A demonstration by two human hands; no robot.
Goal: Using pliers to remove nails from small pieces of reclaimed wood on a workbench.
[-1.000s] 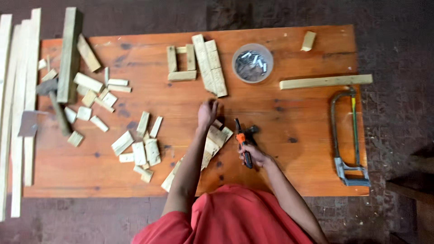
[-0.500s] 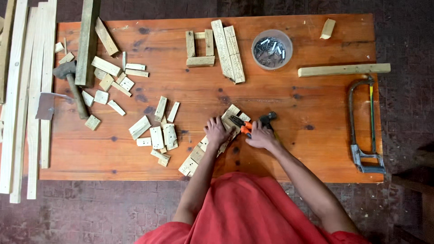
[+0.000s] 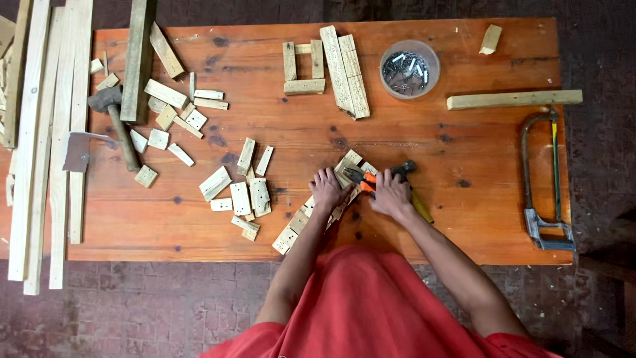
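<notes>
Since a second ago, both hands have drawn together at the near middle of the desk (image 3: 464, 219): the left hand (image 3: 326, 189) has come back from its reach toward the far side, and the right hand (image 3: 391, 195) has brought the orange-handled pliers (image 3: 361, 178) over to the slat assembly (image 3: 318, 209). Now the left hand presses flat on this diagonal row of short wooden slats, fingers spread, its grip apart and closed on nothing. The right hand's grip is clamped on the pliers, whose dark nose points left onto the upper end of the slats, just beside the left fingers. A dark tool with a yellowish handle (image 3: 414, 192) lies partly under the right hand; what it is cannot be told.

Left of the hands, a loose cluster of small wood blocks (image 3: 242, 192) sits close by, nearly touching the lower end of the assembly. Farther left lie more offcuts (image 3: 175, 109), a hammer (image 3: 116, 126) and long planks (image 3: 40, 132) overhanging the desk's edge. At the far side stand a small open wooden frame (image 3: 303, 69), two longer slats (image 3: 346, 71) and a clear bowl of nails (image 3: 409, 69). To the right are a long wooden strip (image 3: 514, 99) and a hacksaw (image 3: 544, 176), well apart from the hands.
</notes>
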